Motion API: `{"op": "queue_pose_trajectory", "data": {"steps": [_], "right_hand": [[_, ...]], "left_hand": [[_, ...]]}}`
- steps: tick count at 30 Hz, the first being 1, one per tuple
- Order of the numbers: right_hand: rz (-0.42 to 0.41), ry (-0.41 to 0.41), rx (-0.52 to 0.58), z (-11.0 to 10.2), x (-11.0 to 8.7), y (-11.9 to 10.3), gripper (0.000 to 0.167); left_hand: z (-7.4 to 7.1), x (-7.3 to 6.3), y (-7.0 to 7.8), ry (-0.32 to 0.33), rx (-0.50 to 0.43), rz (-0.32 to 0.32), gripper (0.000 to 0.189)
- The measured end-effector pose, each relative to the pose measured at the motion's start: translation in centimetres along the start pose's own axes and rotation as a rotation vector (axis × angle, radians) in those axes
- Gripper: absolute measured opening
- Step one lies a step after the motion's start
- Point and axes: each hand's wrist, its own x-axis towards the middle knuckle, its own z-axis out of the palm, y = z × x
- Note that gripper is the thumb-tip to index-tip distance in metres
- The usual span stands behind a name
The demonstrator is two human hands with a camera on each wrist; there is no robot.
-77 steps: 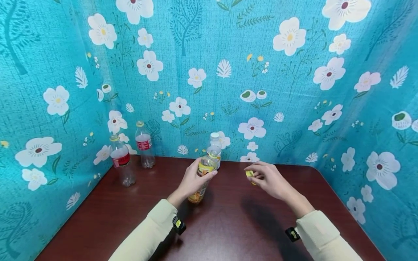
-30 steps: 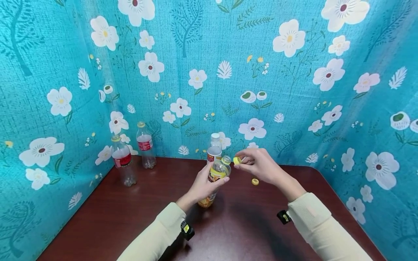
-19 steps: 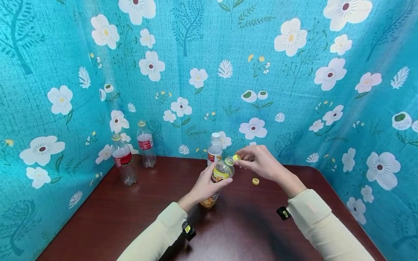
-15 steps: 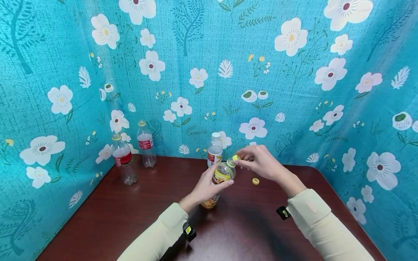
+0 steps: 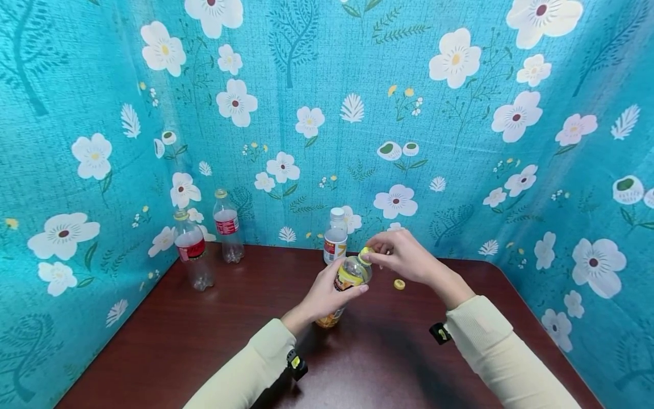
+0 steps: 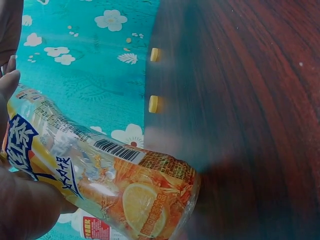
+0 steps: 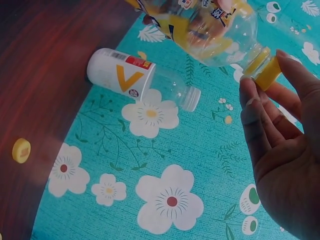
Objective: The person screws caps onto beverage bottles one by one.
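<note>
My left hand (image 5: 327,289) grips a clear bottle (image 5: 352,274) with a yellow tea label and an orange-slice print around its lower part. The bottle leans to the right, its base at or just over the table. My right hand (image 5: 403,255) pinches a yellow bottle cap (image 7: 268,73) between thumb and fingers. The cap sits at the mouth of the bottle; whether it is threaded on, I cannot tell. In the left wrist view the label (image 6: 125,185) fills the lower left, and my left thumb (image 6: 35,205) lies across it.
Two loose yellow caps, a nearer cap (image 5: 399,284) and a farther cap (image 6: 155,55), lie on the dark table (image 5: 230,341). A white-capped bottle (image 5: 335,241) stands behind. Two red-labelled bottles, one front (image 5: 191,250) and one rear (image 5: 226,224), stand left. A floral curtain (image 5: 306,142) surrounds the table.
The left hand has brought the bottle rightward, tilting it toward the right hand. The right hand has lifted a yellow cap from the table, moved left and set it against the bottle's mouth.
</note>
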Motion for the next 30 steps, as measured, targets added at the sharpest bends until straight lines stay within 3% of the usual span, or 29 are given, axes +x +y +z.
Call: {"op": "queue_pose_trajectory", "data": {"steps": [18,30], "right_hand": [[-0.003,-0.031,0.019,-0.2,0.2,-0.3,0.015],[-0.130,-0.149,0.058,-1.2,0.3,0.2,0.020]], "left_hand": [[0.5,0.1,0.0,0.063,0.019,-0.017,0.062],[0.0,0.0,-1.0,0.002,-0.031,0.006,0.064]]}}
